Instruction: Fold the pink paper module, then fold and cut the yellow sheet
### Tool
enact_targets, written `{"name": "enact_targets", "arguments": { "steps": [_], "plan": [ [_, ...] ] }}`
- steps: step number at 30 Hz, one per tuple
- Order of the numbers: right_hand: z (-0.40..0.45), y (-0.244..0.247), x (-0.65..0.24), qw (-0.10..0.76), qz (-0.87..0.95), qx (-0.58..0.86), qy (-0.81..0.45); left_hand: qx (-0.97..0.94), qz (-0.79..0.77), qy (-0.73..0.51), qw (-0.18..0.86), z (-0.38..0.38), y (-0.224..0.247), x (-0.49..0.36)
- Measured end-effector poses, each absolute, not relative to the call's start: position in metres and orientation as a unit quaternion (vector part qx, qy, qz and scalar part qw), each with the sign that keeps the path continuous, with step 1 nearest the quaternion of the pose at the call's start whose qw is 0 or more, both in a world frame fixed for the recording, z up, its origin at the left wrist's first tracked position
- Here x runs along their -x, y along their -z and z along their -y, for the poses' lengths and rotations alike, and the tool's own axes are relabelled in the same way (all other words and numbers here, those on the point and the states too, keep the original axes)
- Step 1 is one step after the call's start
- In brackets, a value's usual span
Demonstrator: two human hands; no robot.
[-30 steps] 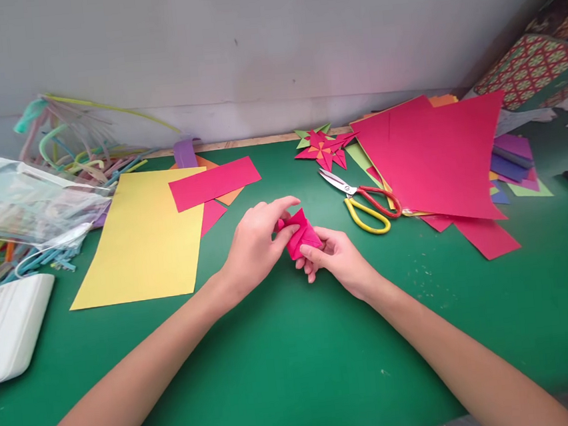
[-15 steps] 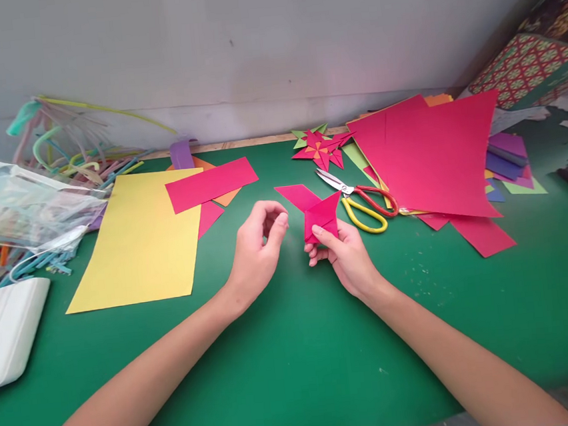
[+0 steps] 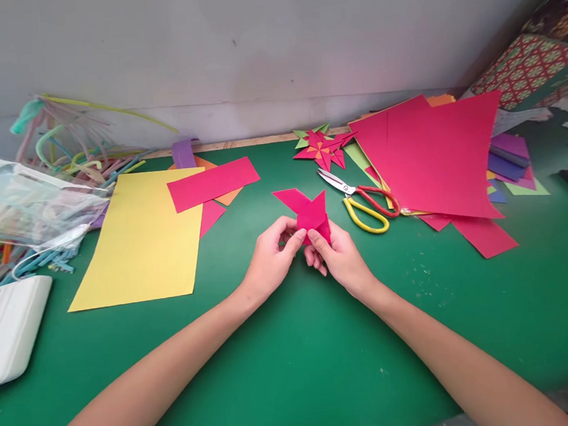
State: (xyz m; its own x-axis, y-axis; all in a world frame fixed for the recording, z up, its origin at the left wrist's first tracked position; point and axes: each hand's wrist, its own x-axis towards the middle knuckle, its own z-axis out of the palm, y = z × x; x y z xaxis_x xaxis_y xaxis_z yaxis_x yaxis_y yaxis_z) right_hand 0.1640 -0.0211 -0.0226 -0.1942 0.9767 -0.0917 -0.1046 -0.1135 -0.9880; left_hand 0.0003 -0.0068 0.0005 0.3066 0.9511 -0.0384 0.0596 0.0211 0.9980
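A folded red paper piece (image 3: 310, 216) with pointed flaps is held above the green table, near the middle of the view. My left hand (image 3: 274, 254) pinches its lower left edge between thumb and fingers. On its lower right side, my right hand (image 3: 341, 254) grips it, thumb on top and fingers curled beneath. The two thumb tips are close together on the paper. Scissors (image 3: 358, 199) with one red and one yellow handle lie just beyond my right hand, blades pointing up and left. Behind them sits a red paper star (image 3: 322, 149) with green points.
A yellow sheet (image 3: 138, 240) and a red strip (image 3: 213, 184) lie at left. Large red sheets (image 3: 434, 158) are stacked at right. Pipe cleaners (image 3: 78, 159), a clear plastic bag (image 3: 21, 198) and a white case (image 3: 11, 329) occupy the far left.
My left hand has moved right and taken hold of the folded red paper. My right hand has brought the paper slightly left, and the paper has turned a little.
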Motion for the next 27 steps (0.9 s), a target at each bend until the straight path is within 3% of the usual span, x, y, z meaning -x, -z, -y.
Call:
{"name": "enact_targets", "arguments": {
  "steps": [27],
  "plan": [
    [0.0143,0.0245,-0.1683,0.504,0.461,0.422,-0.596,-0.521,-0.466,-0.406,0.588,0.0027,0.0075,0.0017]
  ]
}}
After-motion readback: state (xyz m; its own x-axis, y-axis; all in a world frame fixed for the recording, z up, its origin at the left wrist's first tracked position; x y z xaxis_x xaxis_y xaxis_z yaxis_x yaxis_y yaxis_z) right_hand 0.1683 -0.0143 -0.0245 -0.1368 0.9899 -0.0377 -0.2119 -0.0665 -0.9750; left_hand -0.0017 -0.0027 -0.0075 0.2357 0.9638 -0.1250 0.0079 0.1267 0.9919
